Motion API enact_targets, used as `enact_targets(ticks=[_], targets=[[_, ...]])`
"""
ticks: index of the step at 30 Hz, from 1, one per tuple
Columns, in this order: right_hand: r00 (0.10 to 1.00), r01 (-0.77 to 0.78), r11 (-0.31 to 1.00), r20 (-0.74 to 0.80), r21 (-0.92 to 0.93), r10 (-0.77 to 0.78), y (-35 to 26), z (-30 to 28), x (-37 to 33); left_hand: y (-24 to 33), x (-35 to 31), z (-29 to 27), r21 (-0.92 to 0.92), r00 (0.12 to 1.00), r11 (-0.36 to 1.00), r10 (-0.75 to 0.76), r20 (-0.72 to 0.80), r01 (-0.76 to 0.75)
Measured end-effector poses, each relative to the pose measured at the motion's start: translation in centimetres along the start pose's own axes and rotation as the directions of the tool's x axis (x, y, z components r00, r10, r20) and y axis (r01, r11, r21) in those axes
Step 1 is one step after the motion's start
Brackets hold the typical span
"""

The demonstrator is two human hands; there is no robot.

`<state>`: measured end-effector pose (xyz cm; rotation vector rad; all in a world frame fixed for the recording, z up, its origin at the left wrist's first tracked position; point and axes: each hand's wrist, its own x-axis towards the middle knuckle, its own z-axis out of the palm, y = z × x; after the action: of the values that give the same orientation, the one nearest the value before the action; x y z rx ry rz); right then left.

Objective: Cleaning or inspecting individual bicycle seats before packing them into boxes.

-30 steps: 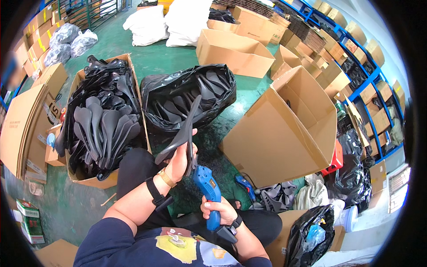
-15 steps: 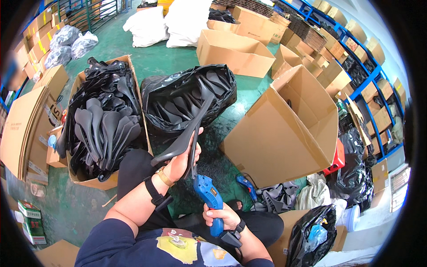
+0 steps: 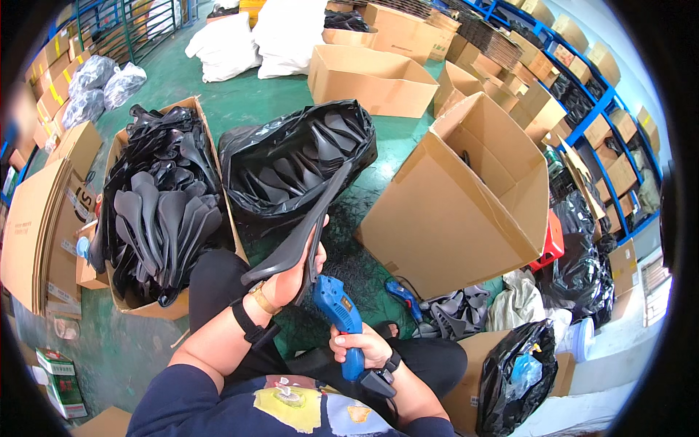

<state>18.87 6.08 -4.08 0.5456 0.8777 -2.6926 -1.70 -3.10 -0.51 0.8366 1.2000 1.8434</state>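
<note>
A black bicycle saddle [image 3: 291, 244] is gripped in my left hand [image 3: 295, 273], its narrow nose pointing up and away to the right. My right hand [image 3: 364, 345] is wrapped round the handle of a blue handheld power tool [image 3: 339, 306]. The tool's head is close to the saddle's lower edge by my left fingers; whether they touch I cannot tell. Many similar saddles [image 3: 167, 226] fill the carton to the left. Ahead, a black plastic bag [image 3: 244, 146] holds more saddles [image 3: 284, 171] in a row.
A tall open carton [image 3: 448, 211] stands to the right. At its foot lie a second blue tool [image 3: 402, 297] and black saddle-like parts [image 3: 455, 313]. A bag-lined box [image 3: 517, 386] is at the lower right. Flattened cartons [image 3: 33, 233] lean at the left, and white sacks [image 3: 291, 40] stand at the back.
The view has shifted slightly. The saddle in my left hand is tilted a little differently, and the tool remains near its edge. Both hands keep their hold.
</note>
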Motion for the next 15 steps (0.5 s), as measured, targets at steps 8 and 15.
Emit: enact_targets(ticks=[8,15], targets=[[0.998,0.050,0.999,-0.030,-0.004,-0.051,-0.8,0.2,0.4,-2.9,-1.3,-2.0,0.185,0.997,0.980,0.075,-0.013,-0.071],[0.994,0.088,0.996,-0.073,0.014,-0.087,-1.5,0.0,0.7,-3.1,-1.8,-2.0,0.419,0.999,0.908,-0.028,0.041,0.008]])
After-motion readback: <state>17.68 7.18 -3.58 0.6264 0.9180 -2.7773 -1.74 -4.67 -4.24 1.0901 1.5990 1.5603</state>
